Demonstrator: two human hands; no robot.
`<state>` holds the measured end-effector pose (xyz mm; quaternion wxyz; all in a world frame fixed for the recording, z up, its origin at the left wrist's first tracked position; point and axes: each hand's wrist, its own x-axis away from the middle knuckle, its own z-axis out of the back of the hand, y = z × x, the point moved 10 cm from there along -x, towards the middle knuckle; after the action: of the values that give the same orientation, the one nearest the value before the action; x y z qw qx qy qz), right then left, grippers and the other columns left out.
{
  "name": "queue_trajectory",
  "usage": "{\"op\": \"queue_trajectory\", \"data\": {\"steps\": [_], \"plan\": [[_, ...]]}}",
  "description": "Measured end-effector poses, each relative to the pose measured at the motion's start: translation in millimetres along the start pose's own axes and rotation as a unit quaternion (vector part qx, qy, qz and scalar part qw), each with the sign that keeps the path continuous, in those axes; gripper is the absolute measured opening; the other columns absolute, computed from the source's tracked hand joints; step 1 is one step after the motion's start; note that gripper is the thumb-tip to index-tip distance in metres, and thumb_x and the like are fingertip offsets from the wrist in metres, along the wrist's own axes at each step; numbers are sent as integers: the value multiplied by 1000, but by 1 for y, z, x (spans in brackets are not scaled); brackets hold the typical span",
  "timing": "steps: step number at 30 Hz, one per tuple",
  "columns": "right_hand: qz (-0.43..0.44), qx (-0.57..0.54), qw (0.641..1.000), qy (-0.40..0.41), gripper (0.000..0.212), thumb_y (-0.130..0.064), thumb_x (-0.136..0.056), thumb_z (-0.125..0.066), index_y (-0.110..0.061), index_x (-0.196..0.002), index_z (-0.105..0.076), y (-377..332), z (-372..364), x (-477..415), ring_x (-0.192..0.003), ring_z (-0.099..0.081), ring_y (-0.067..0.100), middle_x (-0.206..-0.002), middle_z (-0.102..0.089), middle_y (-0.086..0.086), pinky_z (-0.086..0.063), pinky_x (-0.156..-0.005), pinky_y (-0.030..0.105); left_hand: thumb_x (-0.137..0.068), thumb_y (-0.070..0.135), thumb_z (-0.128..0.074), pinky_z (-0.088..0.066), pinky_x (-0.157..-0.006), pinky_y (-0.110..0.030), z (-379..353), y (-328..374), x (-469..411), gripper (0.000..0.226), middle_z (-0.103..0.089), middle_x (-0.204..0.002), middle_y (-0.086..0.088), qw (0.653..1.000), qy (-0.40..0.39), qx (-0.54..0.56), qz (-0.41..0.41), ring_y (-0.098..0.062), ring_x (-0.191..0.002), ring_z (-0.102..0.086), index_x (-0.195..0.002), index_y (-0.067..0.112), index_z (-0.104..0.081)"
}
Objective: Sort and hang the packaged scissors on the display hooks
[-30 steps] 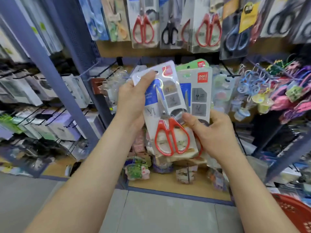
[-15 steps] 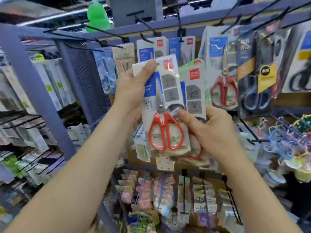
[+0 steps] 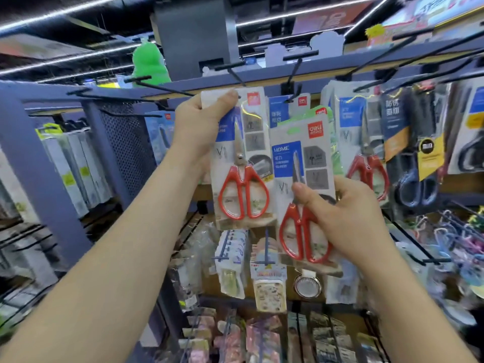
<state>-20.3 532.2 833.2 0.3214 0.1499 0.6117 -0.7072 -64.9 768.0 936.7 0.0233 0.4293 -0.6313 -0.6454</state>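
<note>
The upper scissors pack (image 3: 242, 142) is white with a blue panel, red tag and red handles; the lower pack (image 3: 303, 163) matches, green card edging behind it; a hung pack (image 3: 408, 142) by the right edge of the rack (image 3: 39, 163) is black with yellow-orange labels; the rack is slate blue; its hooks (image 3: 301, 55) black.

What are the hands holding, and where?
The left hand pinches one scissors pack by its top; the right hand grips a second pack by its lower half.

Bright ceiling strips, blurred, warped edges
</note>
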Motion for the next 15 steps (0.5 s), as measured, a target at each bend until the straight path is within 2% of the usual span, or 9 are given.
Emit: {"op": "queue_trajectory", "data": {"steps": [2,5,8,9,12,13,15], "plan": [[-1,-12,1000,6,2,-43,-85,-69,-42,-84,-70,-1,2,-1,-85,-67,-7,-85,-72,-31,-55,-78,27,-89,17,-72,-57,-78,-52,-5,1,-4,13,-74,-80,-9,1000,-23,-6,4,-27,-77,-69,-76,12,-68],[-7,-24,1000,13,3,-42,-85,-70,-40,-86,-72,-2,1,-2,-86,-68,-6,-87,-73,-29,-56,-79,27,-92,26,-66,-56,-85,-52,-7,-9,-12,17,-73,-83,-6,997,-54,-29,38,-25,-80,-68,-78,17,-68],[-12,-21,999,22,4,-41,-85,-71,-38,-88,-72,-1,-2,-2,-83,-68,-7,-84,-72,-30,-54,-74,23,-98,18,-55,-56,-87,-52,-8,-23,-11,10,-73,-92,-6,994,-82,-31,57,-25,-87,-70,-92,18,-63],[-11,-17,1000,23,5,-41,-85,-70,-37,-88,-72,0,-3,-2,-82,-67,-9,-82,-71,-32,-53,-72,19,-97,11,-56,-57,-84,-50,-7,-24,-10,10,-72,-95,-6,995,-86,-25,40,-24,-88,-70,-100,19,-60],[-12,-19,999,36,2,-38,-87,-70,-39,-87,-72,6,-1,0,-81,-67,-11,-84,-70,-33,-49,-67,11,-87,-4,-65,-59,-68,-34,8,-29,12,59,-72,-101,-5,995,-72,-55,-33,-16,-85,-71,-124,35,-41],[-14,-24,999,40,4,-37,-88,-70,-39,-85,-71,8,1,1,-81,-67,-9,-84,-71,-31,-49,-68,13,-86,1,-69,-59,-70,-34,14,-32,19,67,-72,-104,-5,992,-60,-83,-67,-18,-88,-71,-126,43,-37],[-24,-38,998,53,6,-34,-89,-71,-37,-83,-73,15,5,2,-78,-70,-2,-82,-74,-24,-53,-68,22,-84,13,-74,-60,-77,-39,19,-34,28,64,-70,-109,-2,979,-37,-146,-137,-17,-90,-70,-122,53,-42]]}}
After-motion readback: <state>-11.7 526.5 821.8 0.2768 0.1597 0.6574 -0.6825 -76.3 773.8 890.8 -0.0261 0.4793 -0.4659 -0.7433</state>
